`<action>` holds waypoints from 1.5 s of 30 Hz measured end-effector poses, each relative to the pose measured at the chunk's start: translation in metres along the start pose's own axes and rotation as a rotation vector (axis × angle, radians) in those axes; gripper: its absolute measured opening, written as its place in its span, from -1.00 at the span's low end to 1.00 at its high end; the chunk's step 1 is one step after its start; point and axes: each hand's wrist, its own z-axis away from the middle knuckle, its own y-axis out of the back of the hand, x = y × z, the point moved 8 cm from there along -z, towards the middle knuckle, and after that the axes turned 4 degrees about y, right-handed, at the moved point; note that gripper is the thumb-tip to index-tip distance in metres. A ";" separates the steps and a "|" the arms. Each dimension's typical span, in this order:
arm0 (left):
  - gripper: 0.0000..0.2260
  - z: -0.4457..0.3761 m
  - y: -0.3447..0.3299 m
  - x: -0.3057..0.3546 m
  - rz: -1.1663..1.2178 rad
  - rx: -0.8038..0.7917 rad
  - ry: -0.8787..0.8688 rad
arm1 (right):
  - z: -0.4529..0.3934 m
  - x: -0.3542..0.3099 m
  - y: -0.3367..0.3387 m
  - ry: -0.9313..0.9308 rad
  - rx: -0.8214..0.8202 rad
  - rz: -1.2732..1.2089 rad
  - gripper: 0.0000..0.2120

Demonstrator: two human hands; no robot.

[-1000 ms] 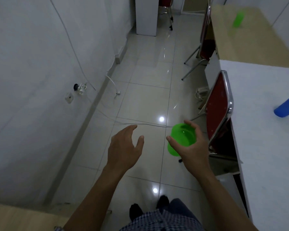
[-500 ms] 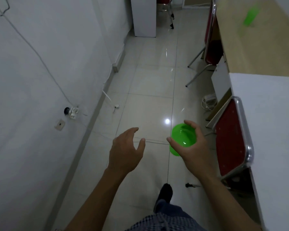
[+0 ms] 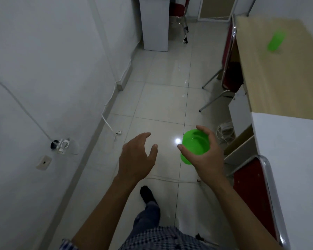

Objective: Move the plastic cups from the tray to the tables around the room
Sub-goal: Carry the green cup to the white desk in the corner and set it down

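1 green cup (image 3: 194,145) in right hand (image 3: 207,156) — left hand (image 3: 136,156) wide, empty — over bare floor (image 3: 161,105).

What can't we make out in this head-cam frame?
- Green cup in the right hand, head view: its far side is covered by the fingers, so full shape is unclear.
- Second green cup on the wooden table: motion-blurred, upright or tipped cannot be told.
- White table: cut off by the right edge.
- Tray: not in view.
- Left hand: open, palm side hidden.
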 end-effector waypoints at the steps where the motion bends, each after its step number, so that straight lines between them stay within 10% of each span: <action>1: -0.56 -0.016 -0.001 0.001 0.005 0.005 -0.004 | -0.014 0.002 -0.004 -0.001 0.001 0.001 -0.33; 45: -0.56 -0.688 -0.087 0.150 -0.043 -0.032 -0.115 | -0.686 0.084 -0.075 0.023 0.033 -0.041 -0.32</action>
